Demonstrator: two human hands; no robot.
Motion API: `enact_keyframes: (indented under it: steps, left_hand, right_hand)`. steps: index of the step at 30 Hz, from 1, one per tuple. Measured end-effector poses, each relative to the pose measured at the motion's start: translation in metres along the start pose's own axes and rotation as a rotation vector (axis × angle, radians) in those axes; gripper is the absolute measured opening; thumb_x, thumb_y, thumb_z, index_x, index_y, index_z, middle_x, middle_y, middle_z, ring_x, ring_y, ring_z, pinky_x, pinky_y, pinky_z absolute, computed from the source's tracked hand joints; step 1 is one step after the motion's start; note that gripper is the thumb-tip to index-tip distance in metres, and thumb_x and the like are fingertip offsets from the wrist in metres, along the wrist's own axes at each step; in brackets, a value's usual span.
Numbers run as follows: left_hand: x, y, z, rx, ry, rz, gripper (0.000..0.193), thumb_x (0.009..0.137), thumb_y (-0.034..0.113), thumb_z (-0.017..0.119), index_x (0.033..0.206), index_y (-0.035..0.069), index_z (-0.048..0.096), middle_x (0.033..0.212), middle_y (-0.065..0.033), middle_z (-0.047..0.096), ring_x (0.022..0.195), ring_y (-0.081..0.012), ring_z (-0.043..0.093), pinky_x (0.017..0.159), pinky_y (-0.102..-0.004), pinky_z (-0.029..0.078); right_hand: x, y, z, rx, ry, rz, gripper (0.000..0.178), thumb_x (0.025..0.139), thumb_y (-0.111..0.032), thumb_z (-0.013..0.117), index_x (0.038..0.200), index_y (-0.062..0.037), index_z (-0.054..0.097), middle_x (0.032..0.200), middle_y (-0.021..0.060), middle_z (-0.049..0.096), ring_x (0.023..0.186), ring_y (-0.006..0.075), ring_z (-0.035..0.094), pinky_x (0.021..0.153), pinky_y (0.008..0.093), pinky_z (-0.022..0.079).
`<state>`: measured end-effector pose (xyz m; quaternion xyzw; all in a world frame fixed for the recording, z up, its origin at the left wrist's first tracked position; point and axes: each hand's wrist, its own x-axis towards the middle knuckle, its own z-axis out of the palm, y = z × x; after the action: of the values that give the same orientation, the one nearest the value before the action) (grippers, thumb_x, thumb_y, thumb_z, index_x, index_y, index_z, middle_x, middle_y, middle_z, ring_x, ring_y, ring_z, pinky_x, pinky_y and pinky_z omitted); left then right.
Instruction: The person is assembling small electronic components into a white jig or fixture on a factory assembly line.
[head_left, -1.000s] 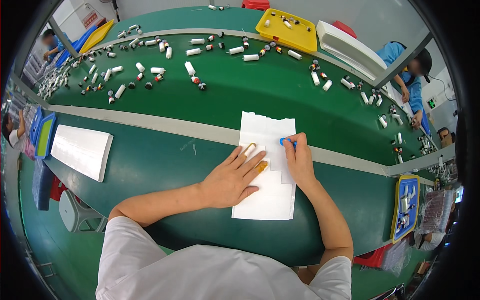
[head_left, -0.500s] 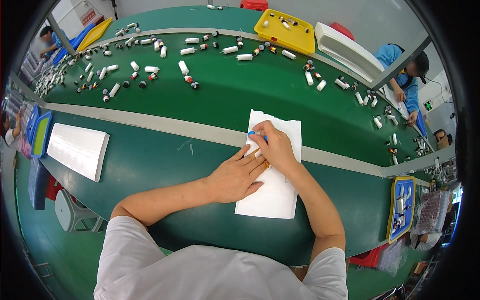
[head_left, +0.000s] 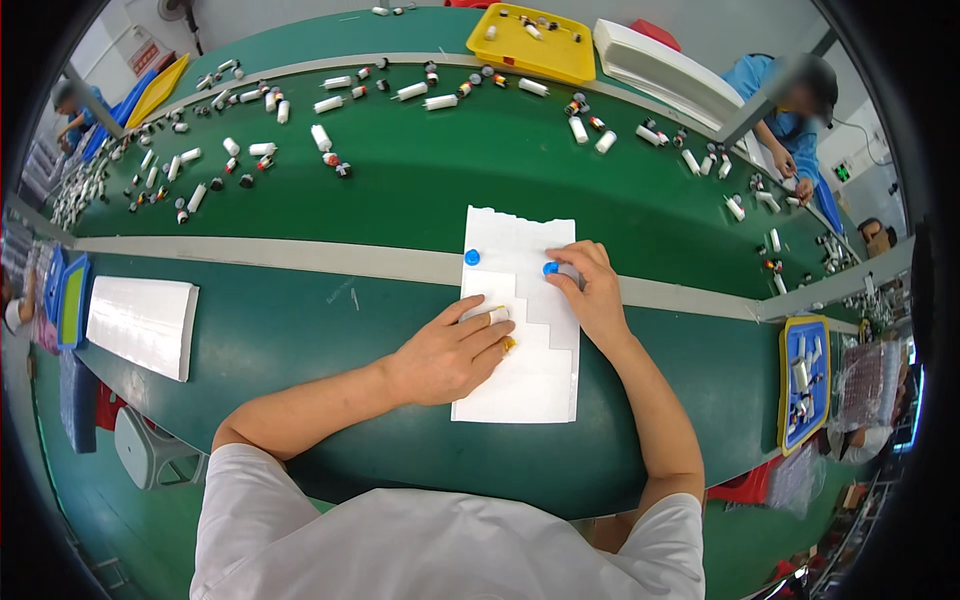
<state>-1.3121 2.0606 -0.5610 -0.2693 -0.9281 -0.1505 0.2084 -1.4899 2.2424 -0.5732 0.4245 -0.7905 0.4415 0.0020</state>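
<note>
Left hand (head_left: 440, 358) half-curled — right (head_left: 597, 300) round disc (head_left: 551, 268)

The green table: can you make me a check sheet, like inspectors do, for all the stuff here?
Surface: green table, with a pale strip across it.
Job's things: white paper lies across the strip; one blue cap sits near its top left.
Clutter: white cylinders and small dark parts scattered beyond the strip; yellow tray at the far edge.
Left hand: palm down on the paper.
Right hand: fingers on either side of a second blue cap.
Cables: thin cable near the wall, upper right.
Surroundings: person in blue at right; gray stool at left.
</note>
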Motion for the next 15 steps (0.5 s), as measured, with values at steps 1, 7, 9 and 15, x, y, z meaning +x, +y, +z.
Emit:
enact_keyframes:
  steps: [1,7,9,15]
  left_hand:
    - [0.000,0.000,0.001,-0.012,-0.003,-0.016,0.023,0.079,0.010,0.070,0.101,0.002,0.067,0.121,-0.0132,0.064,0.111,-0.0251,0.061,0.108,-0.0481,0.040]
    - [0.007,0.003,0.005,-0.036,-0.009,-0.025,0.025,0.077,0.009,0.070,0.101,0.002,0.067,0.121,-0.0130,0.064,0.110,-0.0253,0.061,0.108,-0.0483,0.039]
    - [0.008,0.002,0.006,-0.038,-0.008,-0.026,0.025,0.077,0.008,0.070,0.101,0.002,0.067,0.121,-0.0129,0.064,0.109,-0.0254,0.061,0.108,-0.0482,0.040]
    - [0.013,0.004,0.007,-0.042,0.003,-0.037,0.024,0.077,0.006,0.069,0.100,0.002,0.067,0.119,-0.0127,0.064,0.102,-0.0253,0.062,0.106,-0.0478,0.041]
  right_hand:
    - [-0.003,-0.008,-0.001,-0.009,0.095,0.004,0.014,0.082,-0.001,0.069,0.096,-0.0012,0.069,0.097,0.0074,0.059,0.092,0.0236,0.054,0.073,0.0312,0.047]
    - [-0.048,-0.023,-0.026,-0.080,-0.045,0.040,0.012,0.084,0.000,0.068,0.095,0.0014,0.068,0.091,0.0103,0.058,0.088,0.0286,0.056,0.074,0.0333,0.048]
    - [-0.064,-0.031,-0.029,-0.098,-0.095,0.059,0.016,0.082,0.001,0.069,0.097,0.0028,0.067,0.094,0.0111,0.056,0.089,0.0292,0.056,0.076,0.0356,0.048]
    - [-0.079,-0.046,-0.044,-0.189,-0.123,0.015,0.025,0.076,-0.001,0.074,0.099,0.0034,0.066,0.098,0.0103,0.056,0.092,0.0276,0.055,0.077,0.0363,0.049]
